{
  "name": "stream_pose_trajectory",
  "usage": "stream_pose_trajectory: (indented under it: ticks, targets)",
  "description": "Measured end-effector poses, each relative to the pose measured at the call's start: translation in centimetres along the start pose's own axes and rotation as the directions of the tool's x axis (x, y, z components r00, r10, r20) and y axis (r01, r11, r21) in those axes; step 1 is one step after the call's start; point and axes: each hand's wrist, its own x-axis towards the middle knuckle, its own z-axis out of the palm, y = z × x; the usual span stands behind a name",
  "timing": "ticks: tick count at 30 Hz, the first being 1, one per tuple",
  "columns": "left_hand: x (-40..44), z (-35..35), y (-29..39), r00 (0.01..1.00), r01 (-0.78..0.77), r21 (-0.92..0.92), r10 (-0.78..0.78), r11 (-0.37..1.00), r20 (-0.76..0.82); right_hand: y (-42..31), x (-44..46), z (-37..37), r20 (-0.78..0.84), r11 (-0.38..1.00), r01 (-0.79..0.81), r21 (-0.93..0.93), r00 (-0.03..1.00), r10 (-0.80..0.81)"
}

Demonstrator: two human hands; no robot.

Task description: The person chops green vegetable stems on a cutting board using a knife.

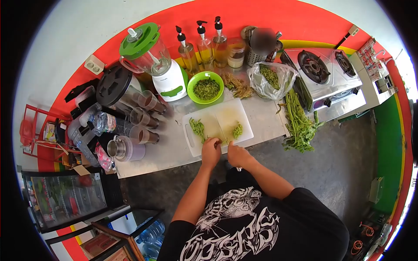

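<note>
A white cutting board (244, 114) lies on the metal counter in front of me. My left hand (211, 151) is closed at its near edge, fingers pinched on the stem end of a small bunch of leafy greens (197, 127). My right hand (239, 156) is wrapped round a knife (239, 168); the handle's end shows below the fist, and the thin blade points away across the board. Right of the blade sits a little pile of chopped greens (237, 130). Just beyond the board, a green bowl (191, 96) holds more chopped greens.
A blender (169, 82), pump bottles (204, 48) and a plastic bag of greens (283, 80) line the back. Brown cups (146, 135) and a metal-rimmed container (130, 149) stand left. Long leafy stalks (300, 126) overhang the counter edge beside the gas stove (307, 89).
</note>
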Motion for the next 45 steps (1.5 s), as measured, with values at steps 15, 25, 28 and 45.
stream_pose_trajectory:
  ticks: [15, 25, 28, 45]
  targets:
    - [-1.7, 0.1, -0.5, 0.959, -0.239, 0.200, 0.263, 0.950, -0.104, 0.2, 0.5, -0.6, -0.005, 0.998, 0.043, -0.035, 0.999, -0.043]
    - [-1.6, -0.3, -0.4, 0.967, -0.219, 0.222, 0.242, 0.950, -0.078, -0.1, 0.8, -0.4, -0.004, 0.999, 0.044, -0.008, 0.999, -0.044]
    - [-1.5, -0.4, -0.5, 0.971, -0.213, 0.241, 0.234, 0.947, -0.058, -1.0, -0.2, -0.9, 0.057, 1.000, -0.007, -0.010, 0.998, 0.008]
    - [-0.6, -0.9, -0.3, 0.987, -0.145, 0.141, 0.153, 0.979, -0.048, -0.3, 0.7, -0.5, 0.018, 0.996, 0.077, 0.041, 0.997, -0.078]
